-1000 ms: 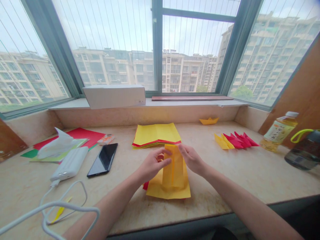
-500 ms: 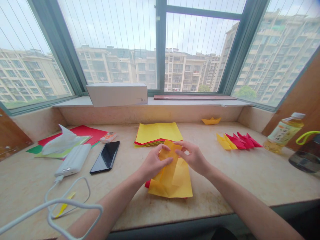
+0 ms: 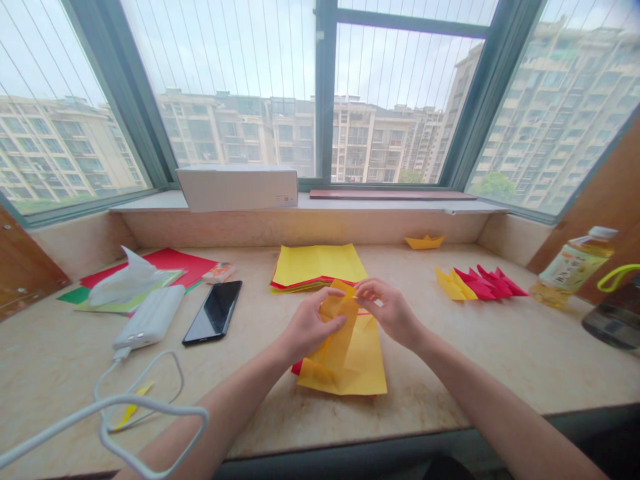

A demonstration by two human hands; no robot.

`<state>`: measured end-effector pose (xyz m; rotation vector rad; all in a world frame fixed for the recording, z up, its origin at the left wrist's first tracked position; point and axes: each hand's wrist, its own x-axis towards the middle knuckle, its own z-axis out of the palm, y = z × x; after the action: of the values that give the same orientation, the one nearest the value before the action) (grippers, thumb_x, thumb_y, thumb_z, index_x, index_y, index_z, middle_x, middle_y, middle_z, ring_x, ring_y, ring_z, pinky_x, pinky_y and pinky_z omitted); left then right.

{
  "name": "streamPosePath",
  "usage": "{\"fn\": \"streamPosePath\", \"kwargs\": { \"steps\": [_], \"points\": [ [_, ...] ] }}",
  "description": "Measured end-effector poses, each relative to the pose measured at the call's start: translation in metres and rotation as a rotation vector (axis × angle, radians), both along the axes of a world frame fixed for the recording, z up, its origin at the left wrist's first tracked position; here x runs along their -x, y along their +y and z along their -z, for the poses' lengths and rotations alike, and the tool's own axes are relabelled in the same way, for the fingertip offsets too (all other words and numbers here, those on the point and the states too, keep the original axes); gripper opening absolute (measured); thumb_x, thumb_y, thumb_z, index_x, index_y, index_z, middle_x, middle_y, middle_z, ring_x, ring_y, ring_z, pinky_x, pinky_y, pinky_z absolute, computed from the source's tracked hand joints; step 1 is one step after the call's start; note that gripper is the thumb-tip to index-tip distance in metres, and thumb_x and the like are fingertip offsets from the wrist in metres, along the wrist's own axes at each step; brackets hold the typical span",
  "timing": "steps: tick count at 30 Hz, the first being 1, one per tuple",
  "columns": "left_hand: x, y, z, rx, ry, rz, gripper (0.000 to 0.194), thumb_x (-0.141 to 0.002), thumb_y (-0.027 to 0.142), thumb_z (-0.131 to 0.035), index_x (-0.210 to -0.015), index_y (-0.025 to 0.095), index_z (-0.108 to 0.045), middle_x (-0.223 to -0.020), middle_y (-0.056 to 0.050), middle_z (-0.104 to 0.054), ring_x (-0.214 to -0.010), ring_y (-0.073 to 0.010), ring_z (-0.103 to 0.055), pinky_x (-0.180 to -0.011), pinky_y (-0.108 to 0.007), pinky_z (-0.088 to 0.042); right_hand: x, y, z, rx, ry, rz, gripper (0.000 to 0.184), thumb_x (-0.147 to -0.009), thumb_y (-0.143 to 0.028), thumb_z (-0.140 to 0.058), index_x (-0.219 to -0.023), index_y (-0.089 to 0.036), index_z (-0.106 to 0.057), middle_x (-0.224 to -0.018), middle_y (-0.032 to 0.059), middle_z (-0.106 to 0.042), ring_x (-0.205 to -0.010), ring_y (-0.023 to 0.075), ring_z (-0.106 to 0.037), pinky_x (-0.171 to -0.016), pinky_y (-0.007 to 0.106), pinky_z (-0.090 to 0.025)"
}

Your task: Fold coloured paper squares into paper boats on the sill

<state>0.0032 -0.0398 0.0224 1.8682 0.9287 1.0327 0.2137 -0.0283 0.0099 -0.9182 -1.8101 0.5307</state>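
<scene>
A folded strip of orange-yellow paper [image 3: 343, 347] is held up in front of me, its lower end over a yellow sheet [image 3: 369, 357]. My left hand [image 3: 316, 321] grips the strip's left side, thumb in front and fingers partly behind. At its top right corner, my right hand [image 3: 385, 308] pinches the paper between thumb and fingertips. Red paper [image 3: 297, 367] peeks out under the sheet's left edge. Just beyond my hands lies a stack of yellow and red paper [image 3: 320, 262].
Folded yellow and red paper pieces [image 3: 487, 283] lie right, a paper boat [image 3: 425, 243] behind them. Two bottles, one a drink bottle [image 3: 575, 267], stand far right. Leftward are a phone [image 3: 213, 312], a white power bank [image 3: 150, 317], its cable [image 3: 150, 400] and tissues [image 3: 123, 283].
The strip has tilted to the right at its top and turned. My right hand has shifted from its right edge to pinching the top corner. The view has swung slightly left.
</scene>
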Motion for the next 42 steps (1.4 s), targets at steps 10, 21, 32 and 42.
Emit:
{"fn": "streamPosePath", "kwargs": {
  "steps": [10,21,32,42],
  "points": [
    [0.002,0.006,0.005,-0.035,-0.009,-0.069,0.040,-0.078,0.019,-0.067,-0.117,0.020,-0.060,-0.105,-0.006,-0.071,-0.091,-0.0211,-0.067,-0.082,-0.033,-0.051,-0.004,-0.006,-0.007,-0.128,-0.084,-0.016,0.003,-0.094,-0.024,-0.056,-0.091,-0.023,-0.058,-0.125,0.0094,-0.056,-0.123,0.0230,-0.051,-0.101,0.042,-0.044],
    [-0.001,0.003,0.003,-0.271,0.104,-0.076,0.029,-0.078,0.006,-0.059,-0.102,0.019,-0.068,-0.103,-0.006,-0.067,-0.100,-0.0215,-0.064,-0.091,-0.034,-0.048,-0.002,-0.005,-0.003,-0.065,-0.147,-0.026,0.017,-0.090,-0.017,-0.056,-0.106,-0.023,-0.056,-0.115,0.0083,-0.060,-0.093,0.0187,-0.061,-0.079,0.036,-0.052],
    [-0.001,0.006,0.007,-0.309,0.142,-0.117,0.035,-0.075,0.002,-0.057,-0.104,0.018,-0.067,-0.105,-0.006,-0.067,-0.099,-0.0209,-0.064,-0.090,-0.034,-0.049,-0.003,-0.009,-0.009,-0.048,-0.235,-0.100,0.009,-0.093,-0.024,-0.057,-0.095,-0.023,-0.065,-0.115,0.0083,-0.062,-0.106,0.0205,-0.060,-0.087,0.037,-0.052],
    [0.001,0.009,0.010,-0.297,0.117,-0.176,0.035,-0.077,0.008,-0.060,-0.109,0.020,-0.066,-0.110,-0.006,-0.067,-0.107,-0.0221,-0.062,-0.098,-0.036,-0.048,-0.004,-0.006,-0.005,-0.065,-0.244,-0.145,0.041,-0.103,-0.036,-0.035,-0.087,-0.022,-0.070,-0.112,0.0091,-0.064,-0.113,0.0225,-0.059,-0.098,0.041,-0.047]
  ]
}}
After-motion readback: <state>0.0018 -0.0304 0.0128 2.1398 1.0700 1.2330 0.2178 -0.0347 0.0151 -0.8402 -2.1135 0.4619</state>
